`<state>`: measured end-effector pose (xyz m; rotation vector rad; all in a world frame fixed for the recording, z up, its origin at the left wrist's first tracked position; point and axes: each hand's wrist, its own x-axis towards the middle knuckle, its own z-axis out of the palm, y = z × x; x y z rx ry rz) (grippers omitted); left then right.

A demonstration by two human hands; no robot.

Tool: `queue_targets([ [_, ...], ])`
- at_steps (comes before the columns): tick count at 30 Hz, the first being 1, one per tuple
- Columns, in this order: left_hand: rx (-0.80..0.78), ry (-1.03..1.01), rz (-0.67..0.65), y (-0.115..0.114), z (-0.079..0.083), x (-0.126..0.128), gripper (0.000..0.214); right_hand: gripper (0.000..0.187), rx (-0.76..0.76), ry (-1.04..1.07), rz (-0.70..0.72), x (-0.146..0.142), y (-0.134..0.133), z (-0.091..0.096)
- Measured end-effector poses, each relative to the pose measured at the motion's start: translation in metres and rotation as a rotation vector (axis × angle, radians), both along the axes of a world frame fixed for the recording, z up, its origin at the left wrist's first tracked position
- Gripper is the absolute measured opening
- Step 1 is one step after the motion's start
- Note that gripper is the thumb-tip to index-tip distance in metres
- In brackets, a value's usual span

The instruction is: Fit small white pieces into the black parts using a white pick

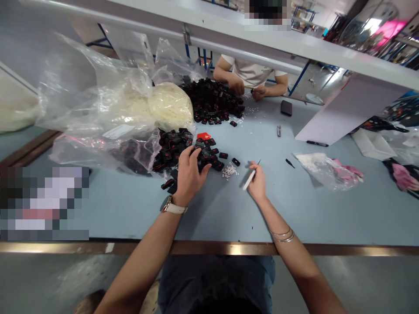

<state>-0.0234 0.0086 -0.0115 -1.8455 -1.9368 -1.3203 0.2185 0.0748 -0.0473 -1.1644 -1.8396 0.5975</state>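
Note:
My left hand (190, 175), with a watch on the wrist, reaches over a heap of small black plastic parts (173, 146) with red marks. Its fingers are spread, the tips at the near edge of the heap; nothing shows gripped in them. My right hand (257, 182) is closed around a slim white-handled tool (249, 179) with a thin dark point facing away from me. Between the hands lies a small scatter of tiny white pieces (230, 172). A single black part (235, 162) sits just beyond them, apart from the heap.
Clear plastic bags (131, 100) of pale material stand at left. Across the table, a person's hands (258, 92) work beside a larger black heap (212, 98). A white panel (340, 109), a small bag (327, 172) and a dark box (286, 108) are at right; a shelf edge crosses above.

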Motion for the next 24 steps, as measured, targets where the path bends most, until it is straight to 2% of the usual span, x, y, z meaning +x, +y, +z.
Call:
queue_targets([
  [6,-0.035,0.047,-0.079,-0.001,-0.007,0.016,0.043,0.044,-0.023,-0.063,-0.011,-0.002,0.002,0.001],
  [14,-0.195,0.215,-0.054,-0.004,-0.015,0.027,0.041,0.040,0.012,-0.177,-0.027,-0.002,0.007,-0.004],
  [19,-0.171,0.215,-0.059,-0.004,-0.014,0.026,0.035,0.044,0.026,-0.193,-0.081,0.001,0.009,-0.010],
  [24,-0.082,0.167,-0.103,0.002,-0.014,0.020,0.029,0.047,0.089,-0.124,-0.101,0.004,0.011,-0.016],
])
